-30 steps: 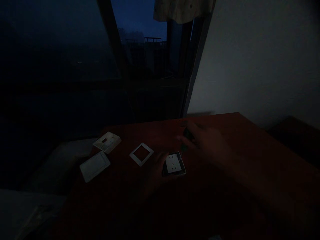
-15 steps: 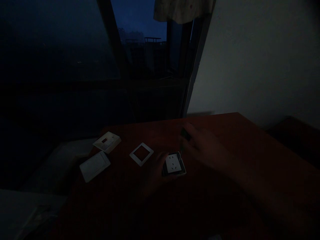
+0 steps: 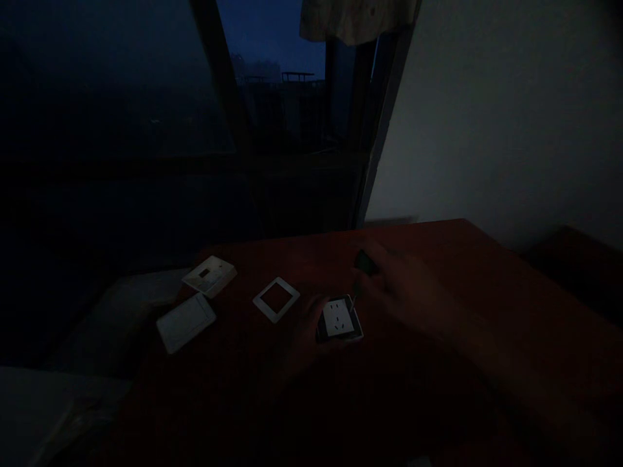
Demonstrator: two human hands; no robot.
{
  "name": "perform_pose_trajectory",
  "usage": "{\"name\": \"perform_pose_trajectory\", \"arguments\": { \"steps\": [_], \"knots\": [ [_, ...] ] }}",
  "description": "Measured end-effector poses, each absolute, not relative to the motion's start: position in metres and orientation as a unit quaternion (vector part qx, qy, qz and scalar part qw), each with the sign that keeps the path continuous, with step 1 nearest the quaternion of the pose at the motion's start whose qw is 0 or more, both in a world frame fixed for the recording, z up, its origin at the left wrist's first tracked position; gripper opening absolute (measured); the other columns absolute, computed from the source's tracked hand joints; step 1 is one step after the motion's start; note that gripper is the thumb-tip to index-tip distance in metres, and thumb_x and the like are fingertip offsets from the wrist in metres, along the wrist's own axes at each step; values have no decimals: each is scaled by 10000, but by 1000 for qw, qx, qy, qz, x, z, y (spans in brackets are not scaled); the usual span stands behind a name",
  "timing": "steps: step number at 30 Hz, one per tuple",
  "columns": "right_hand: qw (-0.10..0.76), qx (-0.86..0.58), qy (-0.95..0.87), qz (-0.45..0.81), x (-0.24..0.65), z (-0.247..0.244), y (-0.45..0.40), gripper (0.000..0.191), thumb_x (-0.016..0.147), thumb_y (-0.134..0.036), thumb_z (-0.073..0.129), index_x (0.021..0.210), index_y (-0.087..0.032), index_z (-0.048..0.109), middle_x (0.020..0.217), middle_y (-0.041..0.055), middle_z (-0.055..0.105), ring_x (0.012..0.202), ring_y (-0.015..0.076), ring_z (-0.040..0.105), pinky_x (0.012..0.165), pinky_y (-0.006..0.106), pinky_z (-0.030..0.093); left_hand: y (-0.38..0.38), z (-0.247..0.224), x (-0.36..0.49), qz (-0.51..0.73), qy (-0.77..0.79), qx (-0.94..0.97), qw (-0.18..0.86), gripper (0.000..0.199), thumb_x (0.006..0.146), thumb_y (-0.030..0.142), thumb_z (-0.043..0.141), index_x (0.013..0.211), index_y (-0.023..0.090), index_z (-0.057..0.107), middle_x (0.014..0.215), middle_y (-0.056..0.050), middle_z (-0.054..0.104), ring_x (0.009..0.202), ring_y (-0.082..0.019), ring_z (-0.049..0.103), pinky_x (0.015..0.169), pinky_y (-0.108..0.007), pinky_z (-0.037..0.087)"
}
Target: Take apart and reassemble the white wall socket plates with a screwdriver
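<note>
A wall socket (image 3: 337, 316) with a white five-hole face and a dark surround lies face up on the red table. Around its left and near sides my left hand (image 3: 311, 334) is closed, gripping it. My right hand (image 3: 389, 279) is wrapped round the dark green handle of a screwdriver (image 3: 366, 263). The screwdriver's thin shaft points down, its tip at the socket's right edge. Whether the tip sits on a screw is too dark to tell. Left of the socket lies a square white frame (image 3: 263, 310) with an open middle.
At the table's left edge lie a pale box-like plate (image 3: 210, 275) with a small rectangular hole and a flat white rectangular panel (image 3: 185, 322). The red table (image 3: 428, 243) meets a pale wall (image 3: 501, 130) at the right. A dark window (image 3: 272, 39) stands behind.
My right hand and the screwdriver handle have tilted slightly to the right, the tip staying at the socket's right edge. My left hand keeps its hold.
</note>
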State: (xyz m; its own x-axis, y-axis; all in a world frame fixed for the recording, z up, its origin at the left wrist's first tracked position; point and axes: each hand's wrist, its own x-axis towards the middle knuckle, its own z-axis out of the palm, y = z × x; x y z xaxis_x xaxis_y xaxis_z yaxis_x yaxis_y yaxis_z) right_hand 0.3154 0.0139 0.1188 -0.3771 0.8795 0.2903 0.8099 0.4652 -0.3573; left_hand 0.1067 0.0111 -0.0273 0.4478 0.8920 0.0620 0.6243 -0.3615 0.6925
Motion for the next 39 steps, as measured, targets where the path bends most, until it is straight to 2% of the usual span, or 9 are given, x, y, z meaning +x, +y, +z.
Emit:
{"name": "perform_pose_trajectory", "arguments": {
  "steps": [4, 9, 12, 14, 17, 19, 26, 31, 39],
  "knots": [
    [259, -431, -846, 179, 324, 122, 11, 480, 901, -209, 466, 1371, -263, 389, 1260, 75, 601, 1083, 210, 607, 865, 332, 500, 10, -24, 106, 225, 467, 799, 303, 778, 726, 447, 742, 1388, 260, 380, 1434, -92, 400, 1287, -307, 411, 1050, -453, 368],
    [234, -521, -818, 66, 317, 114, 16, 431, 912, -351, 503, 1315, -209, 450, 1013, 92, 688, 808, 238, 672, 663, 337, 517, 11, -25, 106, 221, 472, 803, 290, 800, 714, 425, 756, 1395, 257, 374, 1443, -101, 395, 1300, -321, 394, 1056, -473, 354],
    [215, -562, -799, 16, 309, 111, 15, 403, 916, -437, 483, 1239, -197, 504, 987, 103, 683, 711, 237, 670, 568, 321, 488, 11, -28, 106, 229, 465, 807, 284, 792, 725, 453, 744, 1395, 253, 372, 1441, -97, 396, 1301, -309, 391, 1056, -455, 358],
    [222, -546, -807, 35, 308, 113, 12, 386, 921, -424, 478, 1236, -203, 503, 1018, 103, 677, 773, 241, 674, 620, 335, 506, 12, -29, 105, 236, 455, 808, 291, 794, 736, 480, 728, 1403, 263, 356, 1438, -90, 395, 1294, -299, 400, 1053, -443, 364],
    [256, -461, -842, 113, 312, 118, 8, 416, 933, -269, 444, 1345, -232, 408, 1230, 99, 610, 1058, 230, 615, 841, 356, 499, 12, -29, 105, 239, 451, 807, 298, 817, 728, 486, 734, 1410, 271, 339, 1432, -87, 396, 1282, -297, 413, 1048, -441, 371],
    [268, -423, -850, 163, 316, 121, 7, 466, 925, -197, 428, 1384, -251, 364, 1303, 79, 572, 1134, 203, 575, 906, 338, 474, 12, -28, 105, 236, 457, 806, 292, 806, 721, 460, 744, 1401, 271, 353, 1427, -84, 401, 1281, -301, 412, 1048, -446, 371],
    [286, -491, -810, 145, 312, 116, 9, 289, 926, -304, 500, 1205, -236, 522, 1087, 60, 670, 905, 195, 657, 722, 294, 508, 11, -25, 107, 236, 462, 804, 291, 781, 730, 486, 728, 1391, 268, 374, 1410, -95, 427, 1269, -312, 426, 1039, -466, 374],
    [225, -556, -800, 16, 304, 110, 10, 328, 931, -445, 469, 1138, -203, 549, 969, 90, 673, 736, 205, 651, 581, 281, 457, 12, -27, 107, 232, 467, 803, 289, 787, 719, 456, 741, 1389, 263, 376, 1431, -97, 406, 1287, -312, 410, 1050, -477, 364],
    [180, -590, -783, -82, 299, 108, 10, 385, 942, -530, 386, 1060, -204, 554, 931, 87, 665, 675, 198, 624, 491, 246, 320, 11, -23, 109, 215, 484, 800, 282, 786, 702, 458, 754, 1371, 237, 406, 1430, -110, 418, 1287, -324, 414, 1048, -481, 371]
  ]
}}
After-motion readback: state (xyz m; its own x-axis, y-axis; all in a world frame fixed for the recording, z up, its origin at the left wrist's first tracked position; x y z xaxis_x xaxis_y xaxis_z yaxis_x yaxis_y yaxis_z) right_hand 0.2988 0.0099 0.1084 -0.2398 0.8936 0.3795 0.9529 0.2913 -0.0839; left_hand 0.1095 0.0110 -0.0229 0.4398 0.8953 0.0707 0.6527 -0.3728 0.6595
